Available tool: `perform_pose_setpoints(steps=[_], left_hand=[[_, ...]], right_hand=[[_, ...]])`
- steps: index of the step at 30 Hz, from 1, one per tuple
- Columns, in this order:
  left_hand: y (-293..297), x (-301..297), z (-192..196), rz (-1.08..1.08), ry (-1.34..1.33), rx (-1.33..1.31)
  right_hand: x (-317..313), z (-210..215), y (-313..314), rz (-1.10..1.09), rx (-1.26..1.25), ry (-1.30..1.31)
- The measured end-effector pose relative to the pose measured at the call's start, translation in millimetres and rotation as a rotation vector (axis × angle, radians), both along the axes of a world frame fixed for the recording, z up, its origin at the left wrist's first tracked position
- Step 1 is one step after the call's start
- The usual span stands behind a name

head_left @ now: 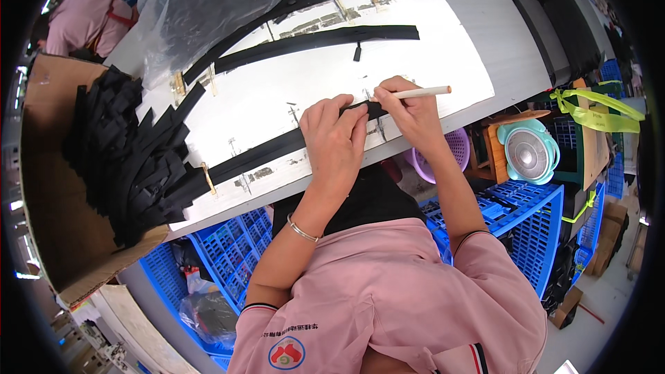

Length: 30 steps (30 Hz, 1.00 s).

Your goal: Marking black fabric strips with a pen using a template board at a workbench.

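A long black fabric strip (267, 150) lies along the near edge of a white board (443, 34). My left hand (334, 140) presses down on the strip's right part, its fingers lying over it. Just to the right, my right hand (413, 112) is closed round a white pen-like marker (431, 91), whose tip is at the strip's right end. The tip itself is hidden behind my fingers. Farther back on the board rests another black strip (318, 43), with a short black piece (357, 52) beside it.
At the left, a cardboard box (41, 187) holds a heap of black strips (131, 159) spilling onto the board. A clear plastic bag (201, 14) lies at the back. Blue crates (530, 215) and a small teal fan (530, 152) stand below the table. A co-worker (86, 21) is at far left.
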State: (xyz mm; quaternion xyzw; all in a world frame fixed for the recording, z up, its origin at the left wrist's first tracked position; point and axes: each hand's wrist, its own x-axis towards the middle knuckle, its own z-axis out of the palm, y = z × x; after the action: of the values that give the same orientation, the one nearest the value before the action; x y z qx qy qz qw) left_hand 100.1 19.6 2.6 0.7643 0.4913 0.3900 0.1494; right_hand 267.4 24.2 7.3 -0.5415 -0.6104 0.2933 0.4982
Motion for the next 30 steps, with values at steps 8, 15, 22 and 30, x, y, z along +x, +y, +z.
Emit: perform_pose_setpoints(steps=[8,15,22,30], left_hand=[[3.6,-11.3,0.5,0.025,-0.029,0.026],[-14.7,-12.1,6.0,-0.043,0.012,-0.003],[-41.9,-59.8,6.4,-0.003,0.16,-0.113],[43.7,-61.7,-0.1,-0.028,0.196,-0.074]], right_hand=[[-1.5,-1.7,2.9,0.104,-0.11,-0.028],[14.6,-1.4,-8.6,0.03,-0.172,-0.019],[10.7,-15.9,-11.8,-0.131,-0.024,0.232],[10.6,-18.6,-6.6,-0.145,-0.013,0.239]])
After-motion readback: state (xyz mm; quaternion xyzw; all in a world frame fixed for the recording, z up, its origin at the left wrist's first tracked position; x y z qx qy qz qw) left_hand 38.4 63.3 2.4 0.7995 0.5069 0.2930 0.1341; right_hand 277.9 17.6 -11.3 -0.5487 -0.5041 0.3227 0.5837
